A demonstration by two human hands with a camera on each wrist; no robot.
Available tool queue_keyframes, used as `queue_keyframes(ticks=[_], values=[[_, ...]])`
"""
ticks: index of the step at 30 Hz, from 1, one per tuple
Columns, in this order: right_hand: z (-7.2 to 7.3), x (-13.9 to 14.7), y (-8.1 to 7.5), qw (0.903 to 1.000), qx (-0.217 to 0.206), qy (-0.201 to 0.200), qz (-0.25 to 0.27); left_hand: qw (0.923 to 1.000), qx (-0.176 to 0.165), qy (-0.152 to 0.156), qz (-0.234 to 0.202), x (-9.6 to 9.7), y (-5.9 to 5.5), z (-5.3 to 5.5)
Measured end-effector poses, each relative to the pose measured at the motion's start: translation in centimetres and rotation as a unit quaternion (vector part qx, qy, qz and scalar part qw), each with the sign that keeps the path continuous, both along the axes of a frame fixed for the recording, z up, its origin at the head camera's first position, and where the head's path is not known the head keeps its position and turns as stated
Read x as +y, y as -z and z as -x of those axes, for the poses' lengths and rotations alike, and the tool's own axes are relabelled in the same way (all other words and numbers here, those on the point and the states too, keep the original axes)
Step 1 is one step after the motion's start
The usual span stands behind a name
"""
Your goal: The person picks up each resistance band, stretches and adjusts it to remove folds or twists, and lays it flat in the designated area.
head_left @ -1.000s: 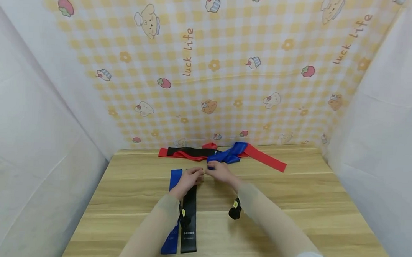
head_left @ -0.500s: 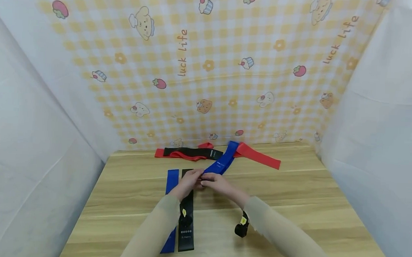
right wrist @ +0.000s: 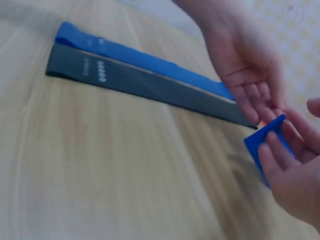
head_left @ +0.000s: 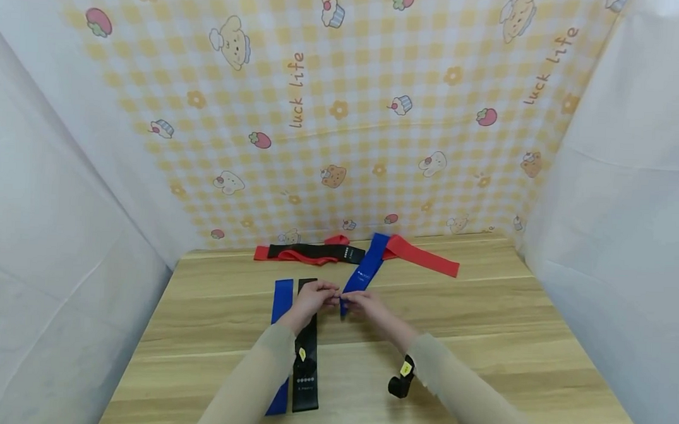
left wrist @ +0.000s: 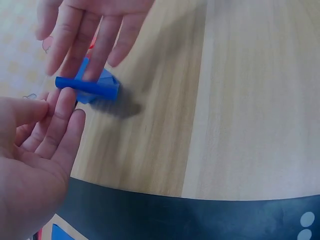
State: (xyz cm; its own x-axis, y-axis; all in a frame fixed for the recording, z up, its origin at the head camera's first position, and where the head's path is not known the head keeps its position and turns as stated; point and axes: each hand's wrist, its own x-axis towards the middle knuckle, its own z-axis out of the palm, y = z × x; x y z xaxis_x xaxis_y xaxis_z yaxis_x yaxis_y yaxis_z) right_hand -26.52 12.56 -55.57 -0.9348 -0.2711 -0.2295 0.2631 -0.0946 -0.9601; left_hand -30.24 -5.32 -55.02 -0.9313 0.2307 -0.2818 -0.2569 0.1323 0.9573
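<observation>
A blue resistance band [head_left: 360, 277] stretches from the back of the table toward me, its near end raised between my hands. My right hand [head_left: 372, 306] holds that end; in the right wrist view several fingers of the right hand [right wrist: 295, 172] lie over the blue band [right wrist: 257, 142] and others behind it. My left hand [head_left: 313, 301] is just left of the end. In the left wrist view, fingertips of the left hand [left wrist: 37, 155] touch the edge of the blue band [left wrist: 92, 89]. Beneath the left hand lie a flat black resistance band [head_left: 306, 387] and another blue band [head_left: 282, 297], side by side.
At the back, a black band [head_left: 315, 253] lies across a crumpled red band [head_left: 261, 253]. Another red band [head_left: 428, 257] runs off to the right beneath the far end of the blue one. A checked cloth [head_left: 342, 142] hangs behind the wooden table [head_left: 481, 345].
My hands have drawn the blue band's near end away from the back pile, straightening it toward me. They then moved slightly apart, and the end now shows between them.
</observation>
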Motion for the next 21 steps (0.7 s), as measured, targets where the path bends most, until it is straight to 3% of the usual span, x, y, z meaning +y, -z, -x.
queue_keyframes(ticks=[5, 13, 18, 21], values=[[-0.7, -0.2, 0.6, 0.9946, -0.059, 0.015, 0.084, 0.9999, -0.006, 0.004, 0.013, -0.1, 0.4, -0.4], [-0.6, -0.5, 0.8, 0.9870, -0.085, 0.043, 0.130, 0.9984, 0.006, 0.036, 0.044, 0.1, -0.1, -0.5], [-0.1, -0.6, 1.0, 0.9736, -0.122, 0.120, 0.151, 0.9980, 0.026, 0.038, 0.043, 0.4, -1.3, -0.1], [0.1, -0.6, 1.1, 0.9638, -0.158, 0.157, 0.146, 0.9989, 0.025, 0.038, 0.011, 0.6, -2.3, 0.2]])
